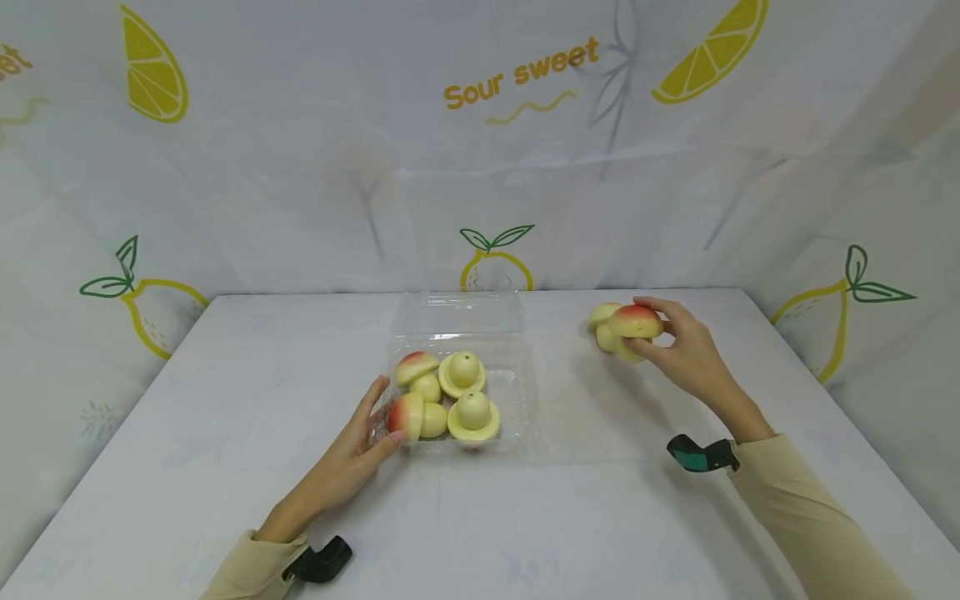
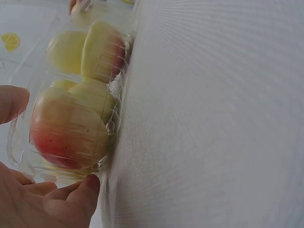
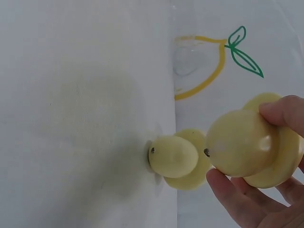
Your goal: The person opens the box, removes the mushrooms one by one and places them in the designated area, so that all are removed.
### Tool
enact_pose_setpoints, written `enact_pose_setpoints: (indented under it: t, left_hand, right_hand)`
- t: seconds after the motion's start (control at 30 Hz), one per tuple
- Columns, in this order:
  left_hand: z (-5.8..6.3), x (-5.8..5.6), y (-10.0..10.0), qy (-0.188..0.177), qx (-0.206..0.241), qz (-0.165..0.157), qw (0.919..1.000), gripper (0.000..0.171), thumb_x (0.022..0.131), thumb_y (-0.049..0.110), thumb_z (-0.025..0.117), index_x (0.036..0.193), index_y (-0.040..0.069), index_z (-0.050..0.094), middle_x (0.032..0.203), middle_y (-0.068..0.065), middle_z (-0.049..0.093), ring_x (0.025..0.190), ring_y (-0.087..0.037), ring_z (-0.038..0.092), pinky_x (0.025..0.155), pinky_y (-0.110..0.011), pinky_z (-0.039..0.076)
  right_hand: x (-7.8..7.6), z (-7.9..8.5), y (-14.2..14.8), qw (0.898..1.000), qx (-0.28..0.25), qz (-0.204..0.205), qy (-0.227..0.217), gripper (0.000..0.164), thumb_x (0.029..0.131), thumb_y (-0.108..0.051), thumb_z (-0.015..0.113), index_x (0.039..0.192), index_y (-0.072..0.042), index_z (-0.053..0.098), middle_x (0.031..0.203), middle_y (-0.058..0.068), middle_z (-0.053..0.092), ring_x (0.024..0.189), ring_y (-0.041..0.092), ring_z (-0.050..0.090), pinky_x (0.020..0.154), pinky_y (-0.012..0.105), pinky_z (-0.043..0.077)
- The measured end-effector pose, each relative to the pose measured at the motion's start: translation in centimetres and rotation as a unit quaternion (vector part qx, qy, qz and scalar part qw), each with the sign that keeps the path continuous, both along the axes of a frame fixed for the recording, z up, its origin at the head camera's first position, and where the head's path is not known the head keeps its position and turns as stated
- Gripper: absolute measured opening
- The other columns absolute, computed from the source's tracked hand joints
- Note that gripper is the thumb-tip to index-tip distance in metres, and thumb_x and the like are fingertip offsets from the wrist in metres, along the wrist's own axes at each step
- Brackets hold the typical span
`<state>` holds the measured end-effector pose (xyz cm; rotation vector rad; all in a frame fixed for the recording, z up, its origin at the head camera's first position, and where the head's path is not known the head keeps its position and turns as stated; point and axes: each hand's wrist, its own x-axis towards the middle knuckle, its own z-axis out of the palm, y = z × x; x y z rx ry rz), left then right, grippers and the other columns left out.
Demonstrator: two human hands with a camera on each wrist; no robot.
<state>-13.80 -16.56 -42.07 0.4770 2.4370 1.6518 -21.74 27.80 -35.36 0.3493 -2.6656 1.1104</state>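
In the head view, my right hand (image 1: 690,350) holds a toy mushroom (image 1: 636,322) with a red-and-yellow cap, raised above the table. Thumb and fingers pinch its cap, while the pale stem (image 3: 240,145) points away from the palm in the right wrist view. Just behind it, another mushroom (image 3: 173,156) stands on the table. My left hand (image 1: 348,462) grips the left side of a clear plastic box (image 1: 513,408), thumb at the near corner. Several mushrooms lie inside: two on their sides with reddish caps (image 2: 69,130), and two cap-down with stems (image 1: 473,410) up.
The box's hinged lid (image 1: 459,313) lies folded back toward the rear edge of the white table (image 1: 585,517). A white cloth (image 1: 315,167) printed with lemons hangs behind and at both sides. Within the box, its right part shows bare plastic.
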Motion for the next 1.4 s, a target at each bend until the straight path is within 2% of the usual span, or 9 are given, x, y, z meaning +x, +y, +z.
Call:
enact_pose_setpoints:
  t: [0.3, 0.47, 0.7, 0.87, 0.93, 1.0, 1.1, 1.23, 1.4]
  left_hand:
    - [0.0, 0.1, 0.0, -0.004, 0.006, -0.001, 1.0000, 0.083, 0.102, 0.022, 0.055, 0.160, 0.007, -0.003, 0.167, -0.017, -0.001, 0.149, -0.049, 0.019, 0.106, -0.034, 0.045]
    - [0.0, 0.1, -0.1, -0.005, 0.008, -0.001, 1.0000, 0.082, 0.102, 0.022, 0.055, 0.160, 0.008, -0.003, 0.167, -0.017, -0.001, 0.149, -0.049, 0.018, 0.106, -0.035, 0.046]
    - [0.0, 0.0, -0.1, -0.003, 0.011, -0.003, 0.9999, 0.082, 0.102, 0.021, 0.055, 0.160, 0.008, -0.003, 0.167, -0.017, -0.001, 0.149, -0.050, 0.018, 0.106, -0.038, 0.048]
    - [0.0, 0.1, -0.1, -0.001, 0.009, -0.002, 1.0000, 0.082, 0.103, 0.021, 0.055, 0.160, 0.008, -0.003, 0.167, -0.017, -0.001, 0.149, -0.049, 0.019, 0.107, -0.041, 0.047]
    - [0.0, 0.0, -0.1, -0.001, 0.009, -0.002, 1.0000, 0.082, 0.103, 0.022, 0.055, 0.160, 0.008, -0.003, 0.167, -0.017, -0.001, 0.149, -0.049, 0.019, 0.107, -0.042, 0.047]
    - [0.0, 0.0, -0.1, -0.001, 0.008, -0.002, 1.0000, 0.082, 0.103, 0.022, 0.055, 0.160, 0.008, -0.003, 0.167, -0.017, -0.001, 0.149, -0.049, 0.019, 0.107, -0.042, 0.046]
    - [0.0, 0.0, -0.1, -0.001, 0.007, -0.003, 1.0000, 0.082, 0.103, 0.022, 0.054, 0.160, 0.008, -0.003, 0.167, -0.017, -0.001, 0.149, -0.049, 0.019, 0.107, -0.042, 0.047]
    - [0.0, 0.0, -0.1, -0.002, 0.007, -0.004, 1.0000, 0.082, 0.103, 0.022, 0.054, 0.160, 0.008, -0.003, 0.167, -0.017, -0.001, 0.149, -0.049, 0.019, 0.107, -0.045, 0.047]
    - [0.2, 0.1, 0.0, -0.001, 0.005, -0.003, 1.0000, 0.082, 0.103, 0.022, 0.055, 0.160, 0.008, -0.003, 0.167, -0.017, -0.001, 0.149, -0.049, 0.019, 0.107, -0.049, 0.046]
  right_hand:
    - [-0.7, -0.4, 1.4, 0.999, 0.019, -0.021, -0.019, 0.062, 0.091, -0.013, 0.072, 0.145, 0.001, 0.045, 0.145, 0.030, 0.043, 0.120, 0.055, 0.053, 0.070, 0.004, 0.039]
    - [-1.1, -0.7, 2.1, 0.999, 0.029, -0.032, -0.032, 0.062, 0.092, -0.014, 0.070, 0.146, 0.000, 0.042, 0.146, 0.031, 0.042, 0.125, 0.053, 0.048, 0.078, 0.024, 0.045]
    - [-1.6, -1.3, 2.8, 0.998, 0.035, -0.042, -0.034, 0.061, 0.095, -0.014, 0.065, 0.148, 0.003, 0.039, 0.145, 0.034, 0.040, 0.119, 0.050, 0.048, 0.077, 0.033, 0.045]
    - [-2.0, -1.8, 3.4, 0.998, 0.024, -0.047, -0.036, 0.061, 0.096, -0.012, 0.063, 0.148, 0.006, 0.036, 0.146, 0.036, 0.038, 0.124, 0.055, 0.044, 0.089, 0.058, 0.045]
    - [-2.2, -2.0, 3.6, 0.998, 0.021, -0.047, -0.038, 0.061, 0.096, -0.012, 0.062, 0.148, 0.006, 0.036, 0.146, 0.035, 0.038, 0.125, 0.055, 0.044, 0.089, 0.049, 0.047]
    - [-2.3, -2.1, 3.8, 0.998, 0.019, -0.045, -0.041, 0.061, 0.096, -0.012, 0.062, 0.148, 0.006, 0.035, 0.146, 0.035, 0.039, 0.125, 0.056, 0.046, 0.085, 0.030, 0.049]
    - [-2.6, -2.2, 4.1, 0.998, 0.017, -0.040, -0.052, 0.062, 0.097, -0.013, 0.062, 0.149, 0.006, 0.034, 0.145, 0.035, 0.039, 0.118, 0.054, 0.052, 0.071, 0.009, 0.041]
    - [-2.8, -2.5, 4.5, 0.997, 0.017, -0.036, -0.065, 0.064, 0.098, -0.015, 0.061, 0.150, 0.007, 0.031, 0.144, 0.037, 0.040, 0.106, 0.049, 0.058, 0.064, 0.007, 0.042]
    - [-3.3, -2.9, 4.9, 0.997, 0.028, -0.035, -0.061, 0.063, 0.098, -0.014, 0.062, 0.149, 0.008, 0.032, 0.143, 0.037, 0.041, 0.103, 0.044, 0.059, 0.065, 0.006, 0.041]
